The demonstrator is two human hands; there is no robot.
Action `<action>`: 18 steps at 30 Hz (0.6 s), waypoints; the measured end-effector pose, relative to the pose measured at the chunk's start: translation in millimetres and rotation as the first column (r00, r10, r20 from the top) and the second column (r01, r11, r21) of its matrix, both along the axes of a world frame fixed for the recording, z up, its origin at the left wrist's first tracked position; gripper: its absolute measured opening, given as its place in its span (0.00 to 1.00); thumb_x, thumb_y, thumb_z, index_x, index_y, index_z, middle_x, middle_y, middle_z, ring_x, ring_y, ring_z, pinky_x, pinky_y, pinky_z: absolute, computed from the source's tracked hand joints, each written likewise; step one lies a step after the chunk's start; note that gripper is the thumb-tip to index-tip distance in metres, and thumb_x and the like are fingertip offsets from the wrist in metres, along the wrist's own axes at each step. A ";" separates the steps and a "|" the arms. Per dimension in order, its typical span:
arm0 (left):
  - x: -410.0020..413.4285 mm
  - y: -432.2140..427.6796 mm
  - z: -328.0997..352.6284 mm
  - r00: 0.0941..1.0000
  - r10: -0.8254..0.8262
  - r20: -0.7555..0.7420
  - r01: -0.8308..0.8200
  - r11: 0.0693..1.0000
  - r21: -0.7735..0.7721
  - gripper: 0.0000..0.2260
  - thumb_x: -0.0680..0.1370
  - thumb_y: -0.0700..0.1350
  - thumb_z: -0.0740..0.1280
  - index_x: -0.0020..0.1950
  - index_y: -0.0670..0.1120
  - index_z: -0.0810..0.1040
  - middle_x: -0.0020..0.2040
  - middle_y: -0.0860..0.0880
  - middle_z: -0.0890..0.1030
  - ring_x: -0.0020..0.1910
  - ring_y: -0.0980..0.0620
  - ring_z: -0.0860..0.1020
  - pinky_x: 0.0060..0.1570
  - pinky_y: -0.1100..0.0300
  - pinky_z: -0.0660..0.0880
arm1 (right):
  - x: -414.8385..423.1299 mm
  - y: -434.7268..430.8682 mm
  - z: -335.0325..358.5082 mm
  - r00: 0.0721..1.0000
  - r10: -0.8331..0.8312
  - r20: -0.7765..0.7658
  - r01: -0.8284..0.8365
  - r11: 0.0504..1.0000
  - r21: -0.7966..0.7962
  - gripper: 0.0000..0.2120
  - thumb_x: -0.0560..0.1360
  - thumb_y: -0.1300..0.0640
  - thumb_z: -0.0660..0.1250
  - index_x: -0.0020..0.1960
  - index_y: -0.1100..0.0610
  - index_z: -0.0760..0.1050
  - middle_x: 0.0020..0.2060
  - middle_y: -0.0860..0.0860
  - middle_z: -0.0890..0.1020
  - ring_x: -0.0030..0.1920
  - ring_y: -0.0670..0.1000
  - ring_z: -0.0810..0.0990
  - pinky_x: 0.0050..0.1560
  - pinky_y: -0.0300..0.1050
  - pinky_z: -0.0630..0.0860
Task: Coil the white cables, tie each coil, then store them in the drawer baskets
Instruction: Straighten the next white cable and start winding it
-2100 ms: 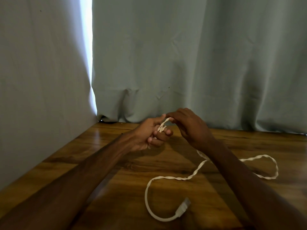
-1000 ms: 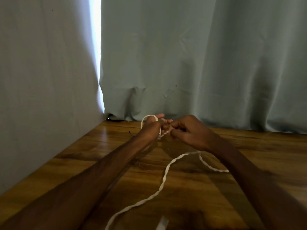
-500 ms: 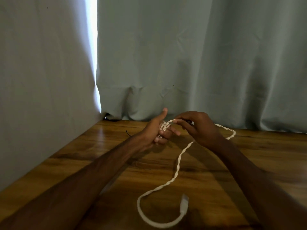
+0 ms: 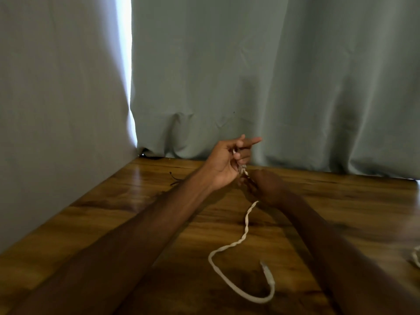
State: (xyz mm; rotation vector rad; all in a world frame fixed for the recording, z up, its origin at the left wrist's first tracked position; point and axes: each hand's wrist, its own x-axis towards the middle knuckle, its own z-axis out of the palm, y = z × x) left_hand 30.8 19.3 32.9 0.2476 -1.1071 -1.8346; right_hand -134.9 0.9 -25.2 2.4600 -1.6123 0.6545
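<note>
A twisted white cable (image 4: 246, 233) trails over the wooden table (image 4: 113, 212) from between my hands toward me, curling into a loop that ends in a flat connector (image 4: 268, 272). My left hand (image 4: 229, 162) is raised above the table's far side, with turns of the cable wound round its fingers and the index finger stretched out. Just below and to the right of it, my right hand (image 4: 266, 186) is closed on the cable where it leaves the left hand. The wound part is mostly hidden by fingers.
Grey-green curtains (image 4: 250, 76) hang behind the table and along its left side, with a bright gap at the corner. A small dark tie (image 4: 175, 178) lies near the far left edge. Another piece of white cable (image 4: 416, 258) shows at the right edge.
My right hand has come down and in under the left hand, pulling the loose loop in. The slack on the table has shortened and its connector end has shifted right.
</note>
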 end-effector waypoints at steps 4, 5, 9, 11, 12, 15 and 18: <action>-18.5 -25.7 -3.5 0.988 0.116 -0.100 -0.103 0.987 0.127 0.08 0.84 0.38 0.55 0.53 0.42 0.73 0.31 0.54 0.78 0.26 0.58 0.67 0.27 0.67 0.65 | 0.8 1.4 -2.3 1.000 0.019 -0.024 -0.016 0.994 0.110 0.15 0.84 0.45 0.58 0.44 0.49 0.78 0.35 0.45 0.81 0.36 0.47 0.81 0.40 0.49 0.78; -21.2 -30.9 -6.7 0.987 0.134 -0.084 -0.121 0.982 0.148 0.09 0.84 0.39 0.55 0.51 0.44 0.74 0.30 0.54 0.78 0.28 0.58 0.67 0.27 0.67 0.65 | 1.9 2.2 -1.3 0.999 0.039 -0.013 -0.037 0.990 0.135 0.16 0.84 0.46 0.58 0.44 0.49 0.78 0.34 0.43 0.80 0.35 0.45 0.80 0.41 0.48 0.78; -25.8 -49.2 -25.2 0.969 0.246 0.037 -0.249 0.961 0.124 0.10 0.85 0.38 0.55 0.53 0.41 0.77 0.31 0.52 0.80 0.26 0.59 0.72 0.26 0.68 0.68 | 5.0 3.9 7.0 0.994 0.111 0.020 -0.113 0.985 0.127 0.15 0.83 0.51 0.61 0.42 0.51 0.83 0.29 0.39 0.79 0.31 0.37 0.78 0.38 0.44 0.75; -25.1 -49.7 -28.2 0.957 0.277 0.089 -0.285 0.952 0.109 0.11 0.85 0.37 0.55 0.53 0.40 0.78 0.31 0.51 0.80 0.25 0.59 0.72 0.26 0.68 0.68 | 6.2 4.5 11.2 0.990 0.139 0.021 -0.140 0.986 0.088 0.13 0.81 0.54 0.64 0.42 0.51 0.84 0.27 0.39 0.78 0.30 0.36 0.77 0.37 0.43 0.73; -24.6 -49.3 -27.8 0.953 0.288 0.098 -0.298 0.949 0.107 0.11 0.85 0.37 0.56 0.52 0.39 0.78 0.32 0.51 0.80 0.25 0.58 0.72 0.26 0.68 0.68 | 7.2 4.9 12.2 0.989 0.148 0.017 -0.149 0.987 0.068 0.12 0.81 0.55 0.65 0.42 0.52 0.84 0.28 0.40 0.78 0.30 0.37 0.77 0.36 0.43 0.73; -22.4 -54.1 -27.6 0.901 0.395 0.177 -0.412 0.909 0.066 0.12 0.84 0.36 0.58 0.48 0.40 0.80 0.40 0.47 0.80 0.29 0.56 0.72 0.26 0.67 0.68 | 10.6 8.4 15.7 0.991 0.132 -0.012 -0.132 0.991 -0.007 0.13 0.79 0.52 0.66 0.38 0.54 0.82 0.29 0.47 0.81 0.29 0.47 0.77 0.33 0.48 0.73; -15.7 -58.7 -32.1 0.806 0.499 0.317 -0.518 0.855 -0.030 0.12 0.84 0.38 0.60 0.47 0.44 0.82 0.34 0.47 0.77 0.27 0.55 0.71 0.28 0.65 0.68 | 11.6 13.4 20.0 0.996 0.090 0.012 -0.090 0.996 -0.027 0.12 0.75 0.51 0.69 0.34 0.53 0.78 0.26 0.48 0.78 0.28 0.48 0.75 0.31 0.45 0.68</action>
